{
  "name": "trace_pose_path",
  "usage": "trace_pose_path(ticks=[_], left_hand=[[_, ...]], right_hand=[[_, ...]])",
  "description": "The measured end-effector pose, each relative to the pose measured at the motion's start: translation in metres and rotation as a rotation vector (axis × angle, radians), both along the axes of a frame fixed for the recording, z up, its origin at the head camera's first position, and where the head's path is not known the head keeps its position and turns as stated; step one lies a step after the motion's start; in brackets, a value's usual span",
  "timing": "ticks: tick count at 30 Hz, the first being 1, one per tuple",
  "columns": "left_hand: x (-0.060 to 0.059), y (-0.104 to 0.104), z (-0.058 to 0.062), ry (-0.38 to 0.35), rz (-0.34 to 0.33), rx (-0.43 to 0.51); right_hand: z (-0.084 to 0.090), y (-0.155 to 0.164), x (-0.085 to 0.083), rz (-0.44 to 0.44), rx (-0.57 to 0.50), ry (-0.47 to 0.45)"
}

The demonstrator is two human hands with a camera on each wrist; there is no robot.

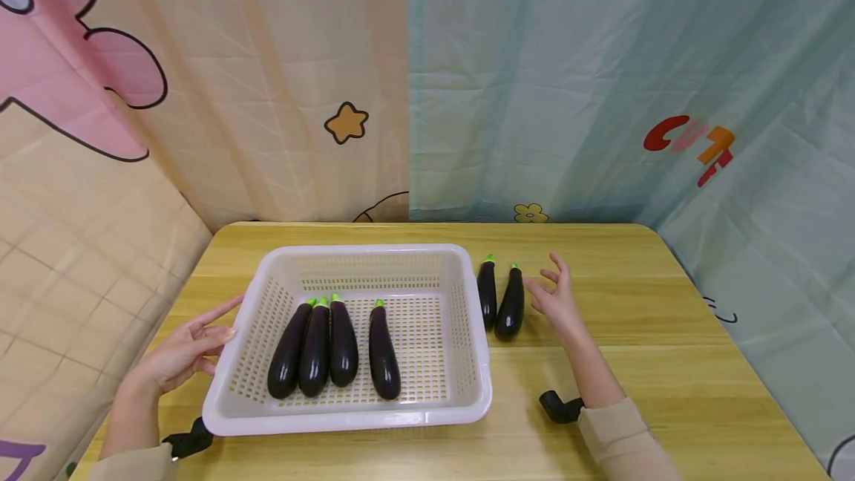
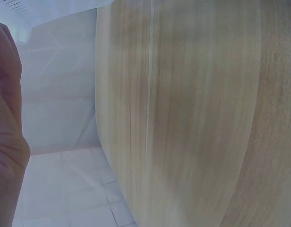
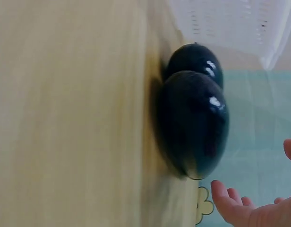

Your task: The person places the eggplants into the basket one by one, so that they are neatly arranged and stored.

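A white plastic basket (image 1: 347, 422) with slotted walls stands on the wooden table. Inside lie three eggplants (image 1: 315, 351) side by side and a single eggplant (image 1: 384, 358) farther right. At the basket's left rim, my left hand (image 1: 180, 353) touches the edge with its thumb, fingers extended; in the left wrist view only part of that hand shows. Two more eggplants lie outside, right of the basket: one (image 1: 487, 294) close to its wall, the other (image 1: 510, 306) beside it. My right hand (image 1: 556, 301) is just right of this outer eggplant, fingers spread, holding nothing.
Black wrist mounts (image 1: 559, 407) sit at both wrists. Wooden table surface (image 1: 668, 362) stretches to the right of the right arm. Printed curtains (image 1: 467, 95) hang behind the table and along its sides.
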State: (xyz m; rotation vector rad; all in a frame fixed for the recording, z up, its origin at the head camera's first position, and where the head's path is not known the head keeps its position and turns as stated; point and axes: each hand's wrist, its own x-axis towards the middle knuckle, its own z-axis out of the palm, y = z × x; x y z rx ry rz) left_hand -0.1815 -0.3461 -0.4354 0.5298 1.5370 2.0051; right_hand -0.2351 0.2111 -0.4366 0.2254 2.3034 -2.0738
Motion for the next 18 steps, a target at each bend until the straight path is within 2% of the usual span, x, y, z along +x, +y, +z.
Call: trace_pose_path(ticks=[6,14,18], left_hand=[[0.0,0.0,0.0,-0.003,-0.014,0.017],[0.0,0.001,0.001,-0.014,-0.021,0.03],[0.0,0.001,0.001,-0.016,-0.025,0.038]], right_hand=[[-0.013,0.001,-0.001,-0.011,0.057,-0.09],[-0.019,-0.002,0.001,0.035,0.107,-0.154],[-0.021,-0.005,0.001,0.052,0.099,-0.178]])
